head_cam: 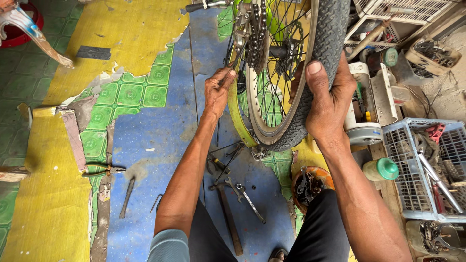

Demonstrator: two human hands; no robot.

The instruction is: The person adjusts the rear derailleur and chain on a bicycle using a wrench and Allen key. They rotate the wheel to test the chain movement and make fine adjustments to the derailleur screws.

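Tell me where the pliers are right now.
In the head view, the pliers lie on the floor at the left, on the seam between the yellow and blue floor covering, just above a metal rod and well left of the left hand.

Torn yellow, blue and green-patterned floor covering (145,92) in daylight.

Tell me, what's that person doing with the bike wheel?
A person is working on a bicycle's rear wheel. The right hand grips the knobby tyre, while the left hand reaches in by the chain and sprockets, its fingers pinching something small I can't make out. Tools lie on the painted floor: a hammer, a spanner and pliers.
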